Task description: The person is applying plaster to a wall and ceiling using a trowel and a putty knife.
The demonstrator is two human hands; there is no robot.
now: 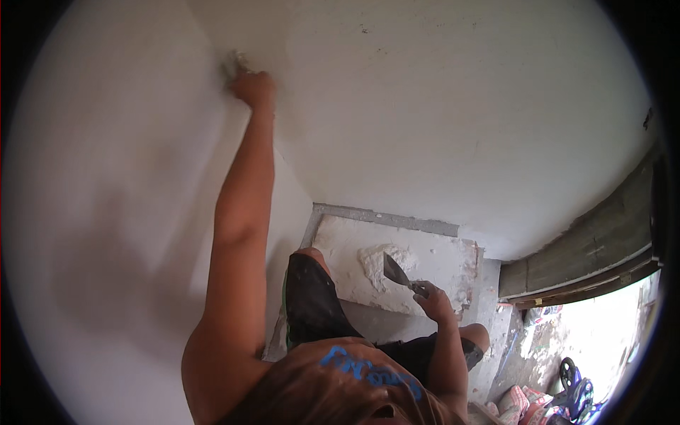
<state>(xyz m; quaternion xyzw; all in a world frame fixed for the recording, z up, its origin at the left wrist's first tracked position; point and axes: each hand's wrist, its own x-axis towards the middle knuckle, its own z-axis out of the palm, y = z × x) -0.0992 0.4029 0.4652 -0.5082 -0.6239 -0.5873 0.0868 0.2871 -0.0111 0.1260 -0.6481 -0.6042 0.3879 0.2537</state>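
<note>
My left hand [253,88] reaches high into the corner where two pale walls meet. Its fingers are closed on a blurred plastering tool [229,69] with white plaster on it, pressed close to the wall; the tool's exact shape is smeared by motion. Lower down, my right hand [435,304] grips the handle of a trowel [397,270]. Its grey blade is tilted over a mound of white wet plaster [374,263]. The mound lies on a whitened board [343,237] in front of my knees; whether the blade touches it, I cannot tell.
Smooth walls [425,120] rise to the left and ahead. A bare grey concrete ledge [567,265] runs along the right. Beyond it, reddish-white sacks [520,402] and a blue and black object [577,393] lie in bright light at the lower right.
</note>
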